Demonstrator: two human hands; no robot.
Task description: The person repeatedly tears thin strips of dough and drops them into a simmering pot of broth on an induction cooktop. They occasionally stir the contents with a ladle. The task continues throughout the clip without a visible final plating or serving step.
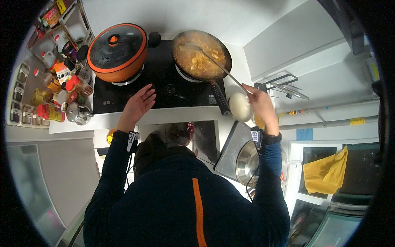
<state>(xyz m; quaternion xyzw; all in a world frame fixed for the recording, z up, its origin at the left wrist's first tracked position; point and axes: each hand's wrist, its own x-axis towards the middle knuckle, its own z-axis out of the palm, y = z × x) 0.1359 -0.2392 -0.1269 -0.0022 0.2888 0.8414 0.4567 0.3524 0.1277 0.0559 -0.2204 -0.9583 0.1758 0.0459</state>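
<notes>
My right hand (259,100) grips the handle of a metal cooking utensil (223,69), whose head rests in the food in a dark wok (228,58). Brown, saucy food (200,61) fills much of that wok, and steam hangs over it. The wok's black handle (221,100) points towards me, free of any hand. Beside my right hand stands a pale, rounded bowl (240,107). My left hand (140,102) is held empty with its fingers apart, over the front edge of the black gas hob (163,92). An orange pot (123,69) with a glass lid (118,46) sits on the left burner.
Seasoning jars and bottles (74,86) crowd the counter at the left, below a metal rack (69,23). A steel basin (247,162) is at the right, near my right forearm. A wall rack (277,83) holds a lid (290,90). A yellow cloth (325,173) hangs far right.
</notes>
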